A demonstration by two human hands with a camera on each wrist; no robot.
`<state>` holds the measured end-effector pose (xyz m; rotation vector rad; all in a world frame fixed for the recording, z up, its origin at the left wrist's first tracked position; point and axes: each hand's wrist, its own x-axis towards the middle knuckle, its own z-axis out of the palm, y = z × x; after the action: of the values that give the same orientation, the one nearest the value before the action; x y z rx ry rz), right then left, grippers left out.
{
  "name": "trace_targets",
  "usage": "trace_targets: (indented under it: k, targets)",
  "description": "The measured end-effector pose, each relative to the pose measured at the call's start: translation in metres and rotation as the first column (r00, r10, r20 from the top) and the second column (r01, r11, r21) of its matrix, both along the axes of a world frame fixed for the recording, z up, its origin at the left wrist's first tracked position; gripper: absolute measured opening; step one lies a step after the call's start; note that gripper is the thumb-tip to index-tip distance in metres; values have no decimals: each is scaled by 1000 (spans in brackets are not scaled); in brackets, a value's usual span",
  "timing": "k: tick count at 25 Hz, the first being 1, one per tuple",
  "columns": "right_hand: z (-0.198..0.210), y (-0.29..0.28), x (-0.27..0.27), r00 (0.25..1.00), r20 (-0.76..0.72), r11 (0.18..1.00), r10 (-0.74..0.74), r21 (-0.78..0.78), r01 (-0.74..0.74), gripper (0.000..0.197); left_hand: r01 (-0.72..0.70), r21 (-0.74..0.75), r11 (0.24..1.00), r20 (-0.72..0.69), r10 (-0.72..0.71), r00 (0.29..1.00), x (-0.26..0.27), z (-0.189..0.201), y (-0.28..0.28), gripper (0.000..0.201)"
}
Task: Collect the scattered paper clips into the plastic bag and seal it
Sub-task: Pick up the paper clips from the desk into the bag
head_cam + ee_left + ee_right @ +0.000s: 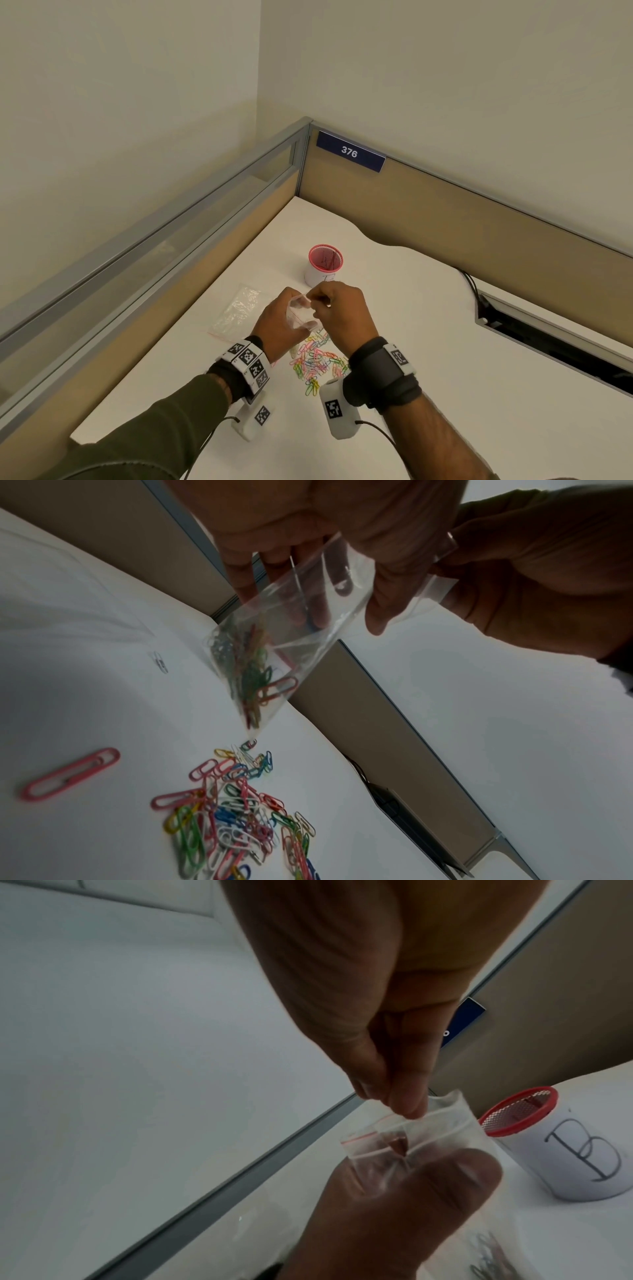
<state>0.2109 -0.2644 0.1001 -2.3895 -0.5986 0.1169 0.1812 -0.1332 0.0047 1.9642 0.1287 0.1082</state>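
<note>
My left hand (286,310) holds a small clear zip bag (303,317) upright above the table, fingers behind it and thumb (428,1191) in front. Several coloured paper clips (251,669) lie in the bag's bottom corner. My right hand (317,298) is at the bag's open mouth (428,1131), its fingertips (404,1104) pinched together on the upper lip. A loose pile of coloured paper clips (315,363) lies on the white table just below both hands. One pink clip (70,773) and one white clip (160,662) lie apart from the pile.
A white cup with a red mesh rim (325,263), marked with a letter B (599,1153), stands behind the hands. A stack of clear plastic bags (236,311) lies to the left. Partition walls close the desk's corner; a cable slot (548,342) runs along the right.
</note>
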Motion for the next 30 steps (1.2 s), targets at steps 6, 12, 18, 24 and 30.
trace_targets:
  k: [6,12,18,24,30]
  targets:
    - [-35,-55,26,973,-85,973,-216,58,222,14,-32,-95,995,17,34,999,-7,-3,12,39]
    - [-130,-101,17,910,-255,818,-327,-558,138,29,-55,-129,990,48,61,997,-15,-6,27,41]
    - [-150,-80,-16,936,-256,881,-242,-463,100,28,-76,-148,986,43,83,996,-13,-10,27,41]
    - [-155,-98,-38,882,-317,829,-349,-543,133,45,-77,-148,986,47,85,995,-10,-9,25,41]
    - [-152,-68,-6,923,-255,892,-287,-422,161,25,-54,-133,990,26,58,998,-12,-12,20,41]
